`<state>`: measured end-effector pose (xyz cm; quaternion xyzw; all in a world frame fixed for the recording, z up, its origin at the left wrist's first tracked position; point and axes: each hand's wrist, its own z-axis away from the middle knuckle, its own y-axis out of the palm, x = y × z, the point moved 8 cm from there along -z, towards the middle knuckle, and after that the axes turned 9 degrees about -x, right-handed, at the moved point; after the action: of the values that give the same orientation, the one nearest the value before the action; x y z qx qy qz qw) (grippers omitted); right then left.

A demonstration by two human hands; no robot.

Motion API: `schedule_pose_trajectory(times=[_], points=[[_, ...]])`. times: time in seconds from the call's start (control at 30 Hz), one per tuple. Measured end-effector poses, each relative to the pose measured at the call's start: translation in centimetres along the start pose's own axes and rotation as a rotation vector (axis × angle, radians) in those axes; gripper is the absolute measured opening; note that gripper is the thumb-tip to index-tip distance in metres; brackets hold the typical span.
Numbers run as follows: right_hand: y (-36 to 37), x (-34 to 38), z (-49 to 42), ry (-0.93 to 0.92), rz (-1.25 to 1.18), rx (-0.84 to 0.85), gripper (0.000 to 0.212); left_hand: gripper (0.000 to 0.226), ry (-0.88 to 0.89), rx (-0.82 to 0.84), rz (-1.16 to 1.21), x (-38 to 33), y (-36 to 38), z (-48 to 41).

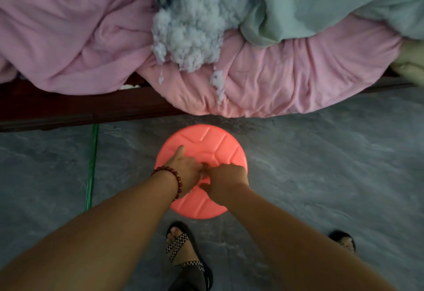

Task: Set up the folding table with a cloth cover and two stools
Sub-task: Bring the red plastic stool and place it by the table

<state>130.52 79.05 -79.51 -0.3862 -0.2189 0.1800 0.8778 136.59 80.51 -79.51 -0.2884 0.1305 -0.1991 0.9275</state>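
head view shows the coral stool (206,139) on the floor (321,164) just on the near side of the bed (68,107), left hand (187,171) and right hand (226,181) meeting at its centre, fingers curled in and seemingly gripping there; best lift it straight and level, clear of the overhanging quilt (263,89)

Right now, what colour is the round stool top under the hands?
Coral pink with football-like seam lines; the stool top shows best in head view.
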Motion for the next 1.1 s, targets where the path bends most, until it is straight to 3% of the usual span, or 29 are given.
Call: schedule_pose_trajectory(times=[0.13, 0.43, 0.67, 1.1], points=[[-3.7, -3.6, 3.8, 0.049, -0.011, -0.003, 0.043, 0.053, 0.110, -0.037, -0.163, -4.2, -4.7, 1.2], [-9.4, -16.5, 14.6, 0.224, 0.006, -0.030, 0.059, 0.046, 0.271, -0.245, -0.315, -16.0, -16.9, -0.5], [-13.0, -28.4, 23.9, 0.374, -0.048, -0.126, 0.058, 0.039, 0.384, -0.351, -0.417, -27.7, -26.9, -2.8], [-16.7, -46.3, 38.9, 0.542, -0.137, -0.264, 0.058, 0.041, 0.473, -0.451, -0.511, -46.7, -40.7, -6.1]])
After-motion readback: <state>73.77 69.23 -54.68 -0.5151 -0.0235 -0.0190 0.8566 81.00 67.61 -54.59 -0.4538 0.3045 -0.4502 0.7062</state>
